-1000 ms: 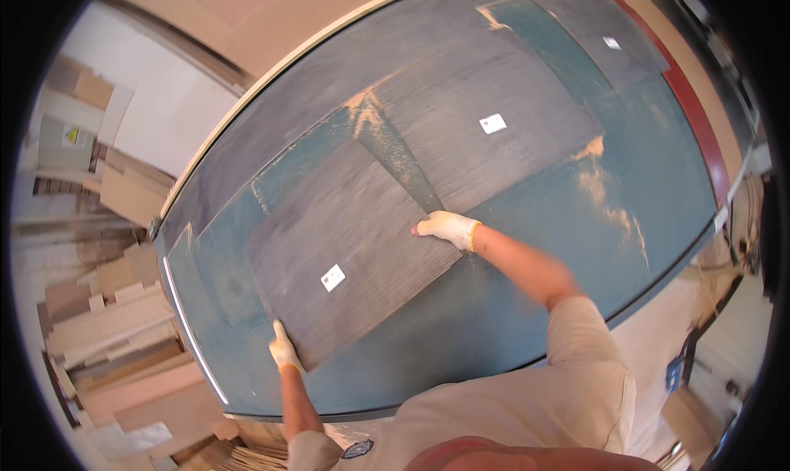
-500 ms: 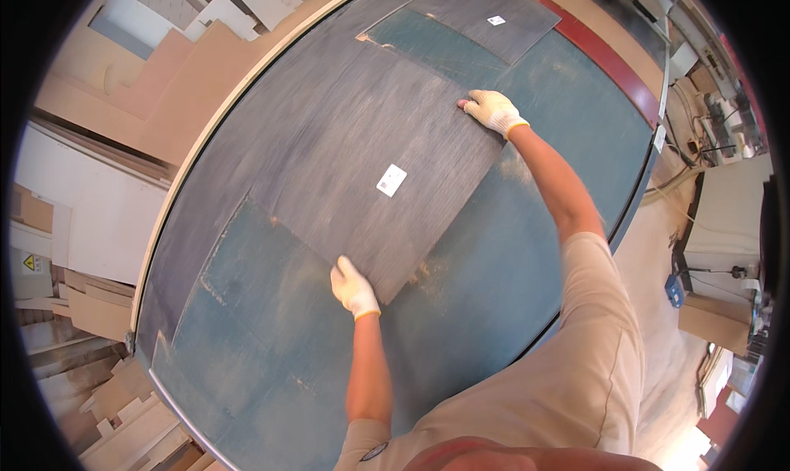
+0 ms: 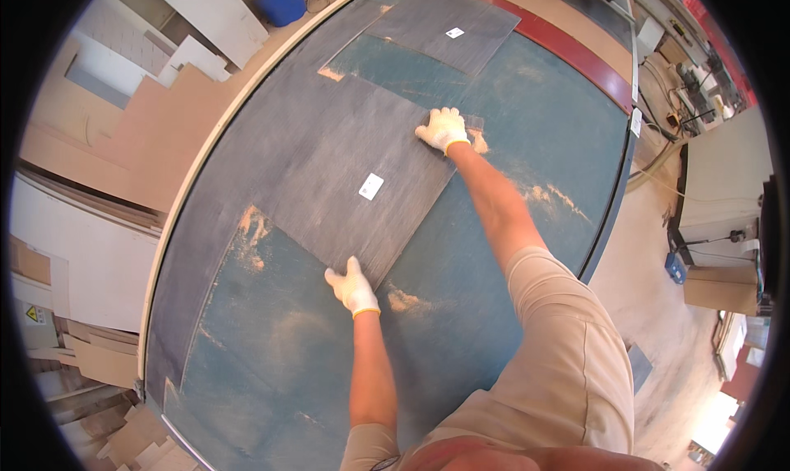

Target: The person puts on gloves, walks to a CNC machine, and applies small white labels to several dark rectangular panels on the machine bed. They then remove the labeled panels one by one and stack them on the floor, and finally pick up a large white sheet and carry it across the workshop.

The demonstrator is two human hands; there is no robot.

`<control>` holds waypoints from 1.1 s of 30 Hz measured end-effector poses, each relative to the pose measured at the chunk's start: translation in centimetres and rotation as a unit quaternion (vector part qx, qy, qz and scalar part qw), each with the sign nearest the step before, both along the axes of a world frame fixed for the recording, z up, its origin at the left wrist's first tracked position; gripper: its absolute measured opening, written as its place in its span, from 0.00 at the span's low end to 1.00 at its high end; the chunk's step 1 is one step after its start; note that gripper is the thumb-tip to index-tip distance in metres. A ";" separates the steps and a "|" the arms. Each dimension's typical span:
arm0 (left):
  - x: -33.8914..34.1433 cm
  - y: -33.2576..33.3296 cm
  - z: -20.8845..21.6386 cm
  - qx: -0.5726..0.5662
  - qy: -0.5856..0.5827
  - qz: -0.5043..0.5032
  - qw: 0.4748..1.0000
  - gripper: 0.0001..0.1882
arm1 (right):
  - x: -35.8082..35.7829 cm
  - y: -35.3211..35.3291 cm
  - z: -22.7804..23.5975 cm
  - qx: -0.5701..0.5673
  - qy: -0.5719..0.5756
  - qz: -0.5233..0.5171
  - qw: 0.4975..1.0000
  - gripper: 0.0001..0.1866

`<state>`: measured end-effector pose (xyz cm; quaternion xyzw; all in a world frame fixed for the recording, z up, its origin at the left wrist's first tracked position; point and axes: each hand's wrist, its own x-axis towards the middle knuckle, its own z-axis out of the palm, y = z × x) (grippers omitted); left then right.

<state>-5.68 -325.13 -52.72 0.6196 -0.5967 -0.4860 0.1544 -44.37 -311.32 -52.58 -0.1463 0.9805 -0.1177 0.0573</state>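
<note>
A dark grey wood-grain panel (image 3: 329, 158) with a white label (image 3: 371, 186) lies on a worn green-blue tabletop (image 3: 461, 282). Both my hands wear cream knitted gloves. My left hand (image 3: 352, 288) grips the panel's near edge, its thumb apart from the fingers. At the far right corner, my right hand (image 3: 445, 129) closes over the panel, fingers curled at its edge. The undersides of both grips are hidden. Orange-tan sawdust (image 3: 251, 228) lies beside the panel's left corner, and more shows just right of my right hand.
Another dark grey labelled panel (image 3: 444, 18) lies at the far end, by a red strip (image 3: 568, 60). Stacked boards (image 3: 82, 257) line the left side. A blue bucket (image 3: 280, 2) stands at the back. Cables and a cardboard box (image 3: 720, 288) are on the right.
The whole view has shifted, with the table's far end lower and further left. My right hand has moved left and curled more over the panel's corner. More sawdust shows around the panel.
</note>
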 end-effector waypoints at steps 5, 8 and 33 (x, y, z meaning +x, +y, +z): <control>9.1 -0.5 -2.3 0.030 0.102 0.090 0.990 0.36 | 9.9 4.6 0.7 -0.048 -0.019 0.005 0.999 0.38; 19.2 2.4 -2.1 0.073 0.129 0.089 0.985 0.35 | 18.3 10.3 1.6 -0.061 -0.091 -0.008 0.994 0.39; 31.4 41.2 17.1 0.021 0.176 -0.497 0.850 0.44 | 76.7 79.5 17.0 -0.797 -0.199 -0.141 0.553 0.19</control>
